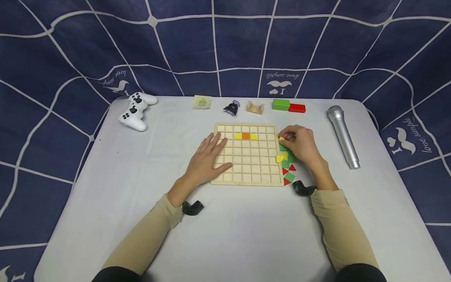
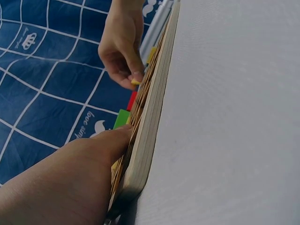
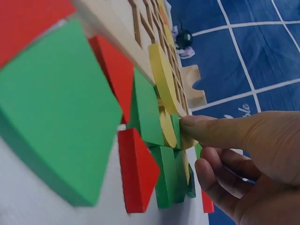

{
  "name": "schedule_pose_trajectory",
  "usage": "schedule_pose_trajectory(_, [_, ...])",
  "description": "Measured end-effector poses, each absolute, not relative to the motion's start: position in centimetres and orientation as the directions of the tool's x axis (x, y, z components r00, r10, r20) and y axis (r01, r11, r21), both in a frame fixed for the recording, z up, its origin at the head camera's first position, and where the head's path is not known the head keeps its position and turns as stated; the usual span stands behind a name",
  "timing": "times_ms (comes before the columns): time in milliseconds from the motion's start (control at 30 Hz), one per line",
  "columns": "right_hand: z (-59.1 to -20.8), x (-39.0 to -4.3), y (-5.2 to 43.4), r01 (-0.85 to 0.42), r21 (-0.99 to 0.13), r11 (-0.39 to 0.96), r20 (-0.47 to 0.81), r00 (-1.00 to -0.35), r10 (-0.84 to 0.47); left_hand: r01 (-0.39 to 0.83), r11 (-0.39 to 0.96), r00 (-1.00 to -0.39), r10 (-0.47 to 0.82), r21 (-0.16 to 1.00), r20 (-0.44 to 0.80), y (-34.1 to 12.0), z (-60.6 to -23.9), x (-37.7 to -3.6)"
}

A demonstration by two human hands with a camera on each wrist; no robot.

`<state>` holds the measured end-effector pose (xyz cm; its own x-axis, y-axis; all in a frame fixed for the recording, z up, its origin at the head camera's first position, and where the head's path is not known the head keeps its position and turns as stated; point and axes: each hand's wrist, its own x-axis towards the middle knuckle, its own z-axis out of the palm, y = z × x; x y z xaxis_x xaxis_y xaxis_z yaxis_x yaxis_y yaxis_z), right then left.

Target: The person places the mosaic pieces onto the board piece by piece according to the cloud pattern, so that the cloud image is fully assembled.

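Note:
A square wooden grid board (image 1: 246, 168) lies on the white table. In one of its upper rows sit an orange square tile (image 1: 246, 136) and a yellow tile (image 1: 238, 136) on each side of it. My left hand (image 1: 204, 162) rests on the board's left side, fingers spread. Beyond the right edge, my right hand (image 1: 301, 144) pinches a small yellow tile (image 2: 135, 82) between thumb and fingers; its full shape is hidden. Below that hand lie several loose pieces: green tiles (image 1: 291, 157), red triangles (image 1: 292, 167) and yellow tiles (image 1: 282, 157), one overlapping the board's edge (image 3: 164, 77).
Along the back stand a patterned card (image 1: 202, 102), a small black-and-purple figure (image 1: 231, 107), a curved wooden block (image 1: 255, 107), a green block (image 1: 280, 104) and a red block (image 1: 297, 108). A white game controller (image 1: 137, 111) lies at left, a silver microphone (image 1: 343, 137) at right.

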<state>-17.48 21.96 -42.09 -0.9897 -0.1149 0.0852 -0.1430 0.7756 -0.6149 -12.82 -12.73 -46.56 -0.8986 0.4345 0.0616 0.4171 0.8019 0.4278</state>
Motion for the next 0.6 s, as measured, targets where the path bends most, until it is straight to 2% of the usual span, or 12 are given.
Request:
schedule_pose_trajectory(267, [-41.2,-17.3,21.8,-0.166,-0.655,0.737,0.123,-0.986,-0.113,0.422,0.798,-0.897,0.438,0.431,0.066,-12.8,-46.5,-12.8])
schedule_pose_trajectory(600, [-42.4,-16.9,18.7,-0.283,-0.683,0.673,0.176,-0.958,-0.225,0.429,0.796,-0.894,0.441,0.428,0.076,-12.8,-46.4,-12.9])
